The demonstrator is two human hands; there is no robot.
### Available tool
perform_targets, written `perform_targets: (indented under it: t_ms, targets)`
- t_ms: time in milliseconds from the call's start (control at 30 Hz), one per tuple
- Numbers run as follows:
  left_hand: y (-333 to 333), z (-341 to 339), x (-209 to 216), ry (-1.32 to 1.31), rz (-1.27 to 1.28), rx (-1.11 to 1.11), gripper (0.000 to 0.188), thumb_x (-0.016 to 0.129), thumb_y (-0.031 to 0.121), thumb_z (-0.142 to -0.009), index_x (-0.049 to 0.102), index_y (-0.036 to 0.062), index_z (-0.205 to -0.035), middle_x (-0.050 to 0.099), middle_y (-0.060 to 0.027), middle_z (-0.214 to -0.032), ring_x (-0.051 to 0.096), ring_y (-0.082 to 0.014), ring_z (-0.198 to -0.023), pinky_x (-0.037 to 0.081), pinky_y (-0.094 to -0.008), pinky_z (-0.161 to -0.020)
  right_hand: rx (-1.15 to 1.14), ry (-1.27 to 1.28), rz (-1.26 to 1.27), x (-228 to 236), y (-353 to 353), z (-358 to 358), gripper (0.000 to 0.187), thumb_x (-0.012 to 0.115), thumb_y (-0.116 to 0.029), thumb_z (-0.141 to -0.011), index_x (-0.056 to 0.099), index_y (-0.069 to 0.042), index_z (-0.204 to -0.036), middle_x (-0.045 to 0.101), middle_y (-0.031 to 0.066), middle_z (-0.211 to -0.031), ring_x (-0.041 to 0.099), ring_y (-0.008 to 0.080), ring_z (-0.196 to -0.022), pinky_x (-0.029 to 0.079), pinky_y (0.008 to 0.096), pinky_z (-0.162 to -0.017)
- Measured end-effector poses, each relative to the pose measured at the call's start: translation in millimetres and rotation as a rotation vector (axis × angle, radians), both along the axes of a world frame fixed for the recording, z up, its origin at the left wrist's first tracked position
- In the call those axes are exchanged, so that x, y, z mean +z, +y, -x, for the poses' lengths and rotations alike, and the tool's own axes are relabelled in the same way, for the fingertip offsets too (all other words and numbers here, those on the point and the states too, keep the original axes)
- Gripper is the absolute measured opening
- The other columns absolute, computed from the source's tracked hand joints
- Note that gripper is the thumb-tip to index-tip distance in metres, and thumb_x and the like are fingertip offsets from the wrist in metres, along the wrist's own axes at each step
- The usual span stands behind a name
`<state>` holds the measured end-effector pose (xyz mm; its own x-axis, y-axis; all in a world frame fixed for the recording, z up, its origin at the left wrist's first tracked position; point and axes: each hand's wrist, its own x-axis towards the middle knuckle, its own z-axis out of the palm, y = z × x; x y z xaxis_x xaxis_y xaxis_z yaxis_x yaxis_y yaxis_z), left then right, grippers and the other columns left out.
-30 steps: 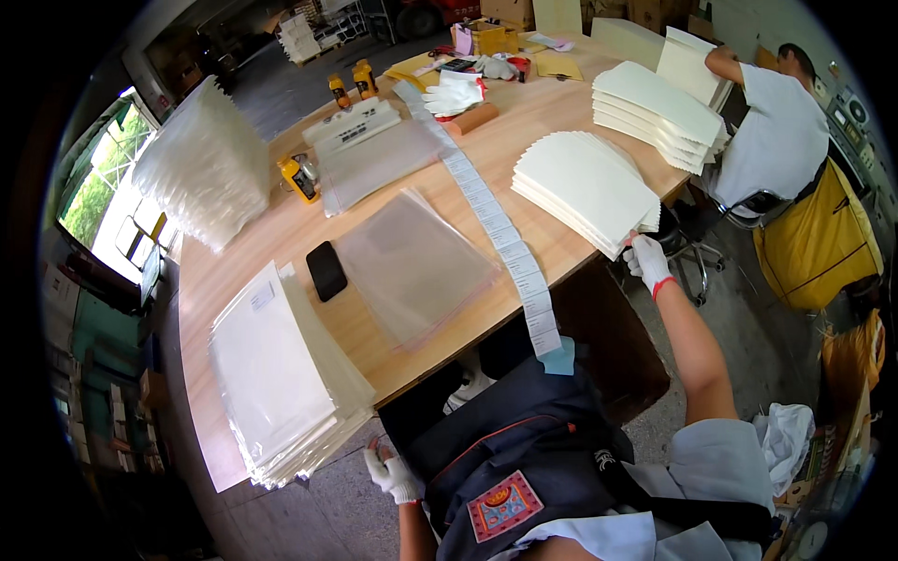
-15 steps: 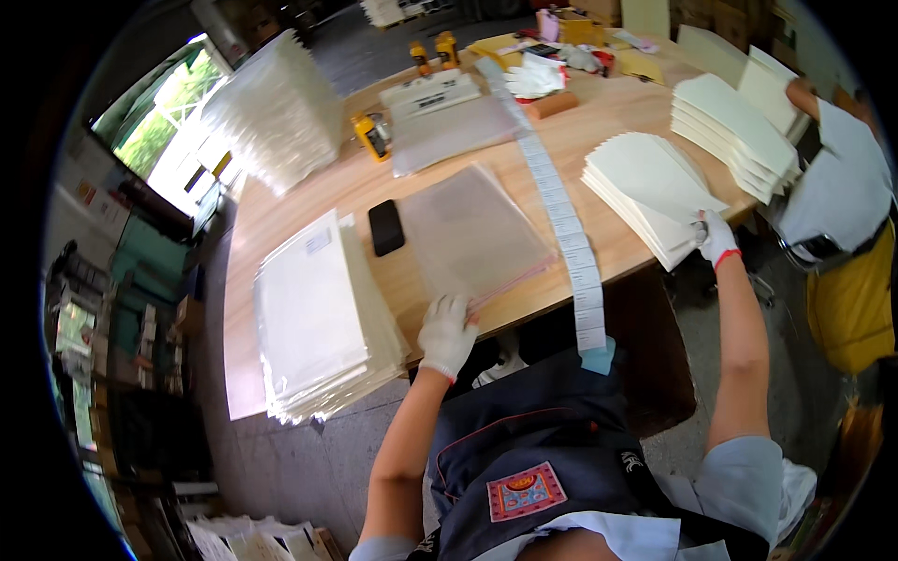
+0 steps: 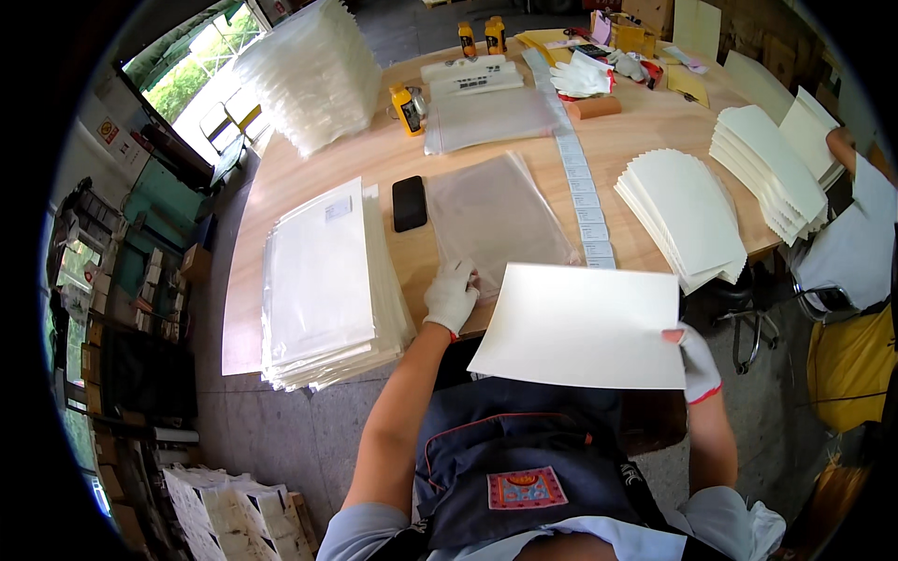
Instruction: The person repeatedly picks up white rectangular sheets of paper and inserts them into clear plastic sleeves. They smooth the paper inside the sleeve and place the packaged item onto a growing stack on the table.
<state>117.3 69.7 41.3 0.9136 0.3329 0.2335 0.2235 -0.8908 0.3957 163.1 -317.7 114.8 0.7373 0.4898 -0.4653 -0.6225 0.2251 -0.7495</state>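
My right hand, in a white glove with bare fingertips, grips a cream-white sheet of card by its right edge. The sheet is held level over the table's front edge and my lap. Its left end comes near my left hand, also gloved. That hand's fingers are closed at the near left corner of a stack of clear plastic bags; exactly how much they pinch is hard to see. To the right, fanned white card sheets lie in a pile.
Left of the bags are a black phone and a stack of bagged sheets. A strip of labels runs across the table. Farther off stand orange bottles and gloves. A co-worker's arm is at the right.
My right hand has drawn a sheet off the fanned pile and carried it left, in front of the bags. My left hand stays at the bags' corner. The view has shifted slightly.
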Motion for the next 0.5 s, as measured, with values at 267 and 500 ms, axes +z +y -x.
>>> perform_targets:
  t_ms: [267, 500]
  targets:
    - [-13, 7, 20, -0.168, 0.184, 0.012, 0.014, 0.054, 0.006, -0.074, 0.059, 0.0143, -0.084, 0.059, -0.0042, -0.087, 0.058, -0.0277, -0.076, 0.047, -0.0368, -0.06, -0.226, 0.116, -0.231, -75, 23, 43, 0.018, 0.049, -0.009, -0.087, 0.051, -0.004, -0.104, 0.06, 0.0047, -0.086, 0.057, 0.0112, -0.062, 0.044, 0.0207, -0.05]
    - [-47, 23, 3, -0.528, 0.205, 0.085, 0.041, 0.056, -0.001, -0.073, 0.051, 0.0108, -0.112, 0.058, -0.0079, -0.097, 0.06, -0.0249, -0.08, 0.049, -0.0321, -0.066, -0.229, 0.056, -0.238, -60, 69, 76, 0.008, 0.05, -0.017, -0.091, 0.048, -0.01, -0.09, 0.052, 0.0008, -0.07, 0.049, 0.0095, -0.053, 0.032, 0.0234, -0.046]
